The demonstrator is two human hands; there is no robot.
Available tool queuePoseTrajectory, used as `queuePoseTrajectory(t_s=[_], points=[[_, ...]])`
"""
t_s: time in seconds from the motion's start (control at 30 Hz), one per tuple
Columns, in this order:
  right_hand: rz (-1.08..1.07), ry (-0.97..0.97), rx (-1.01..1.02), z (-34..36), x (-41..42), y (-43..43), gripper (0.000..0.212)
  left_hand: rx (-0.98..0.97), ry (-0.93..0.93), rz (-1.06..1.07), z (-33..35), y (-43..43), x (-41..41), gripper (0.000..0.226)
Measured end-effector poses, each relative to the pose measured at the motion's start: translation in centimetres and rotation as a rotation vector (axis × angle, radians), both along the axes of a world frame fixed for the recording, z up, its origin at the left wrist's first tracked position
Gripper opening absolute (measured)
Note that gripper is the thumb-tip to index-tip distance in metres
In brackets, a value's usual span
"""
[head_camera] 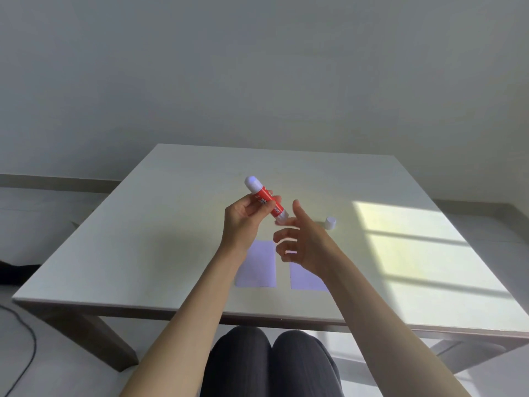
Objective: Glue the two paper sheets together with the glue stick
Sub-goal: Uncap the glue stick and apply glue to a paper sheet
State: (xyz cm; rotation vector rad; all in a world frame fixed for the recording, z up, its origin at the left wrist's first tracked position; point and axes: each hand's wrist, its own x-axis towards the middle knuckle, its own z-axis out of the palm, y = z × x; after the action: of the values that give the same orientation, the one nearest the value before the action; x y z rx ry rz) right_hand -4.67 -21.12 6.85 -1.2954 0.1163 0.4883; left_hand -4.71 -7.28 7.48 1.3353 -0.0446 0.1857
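1. The left hand (pixel 243 219) is gripping the glue stick (pixel 266 200) around its red middle, fingers and thumb closed on the barrel, and is holding it up in the air above the middle of the table (pixel 171 224).

2. The stick's long axis is running diagonally: one white end is pointing up and to the far left, the other white end is pointing down and to the near right, straight toward the right hand (pixel 300 242).

3. The right hand is holding nothing; its thumb is raised, its fingers are loosely curled, and its fingertips are sitting just beside the stick's lower white end (whether they are actually touching it, I cannot tell).

4. A small white cap (pixel 330 222) is standing on the table to the right of the hands, apart from the stick, so the stick is probably uncapped already (which end carries the glue is not clear from here).

5. The two paper sheets, the left sheet (pixel 257 267) and the right sheet (pixel 303 277), are lying flat side by side on the near part of the table, below and nearer than the hands, with a narrow gap between them; the right forearm is covering part of the right one.

6. My judgement: the coming move is depending on that lower end, since the right hand is the nearer one to turn it, and the sheets are waiting directly beneath for the left hand to bring the stick down.
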Motion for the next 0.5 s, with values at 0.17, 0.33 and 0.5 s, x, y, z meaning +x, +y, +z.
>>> queuePoseTrajectory(t_s=[0.17,0.33,0.5], points=[[0.031,-0.233,-0.021,0.0,-0.2,0.2,0.033,-0.001,0.013,-0.012,-0.1,0.0,0.1,0.013],[-0.006,-0.064,-0.014,0.3,-0.1,0.5,0.05,0.002,0.013,-0.019,-0.3,-0.3,0.0,0.011],[-0.024,-0.258,0.324,-0.5,-0.6,1.0,0.042,0.014,0.015,-0.053,-0.1,-1.0,-0.2,0.017]])
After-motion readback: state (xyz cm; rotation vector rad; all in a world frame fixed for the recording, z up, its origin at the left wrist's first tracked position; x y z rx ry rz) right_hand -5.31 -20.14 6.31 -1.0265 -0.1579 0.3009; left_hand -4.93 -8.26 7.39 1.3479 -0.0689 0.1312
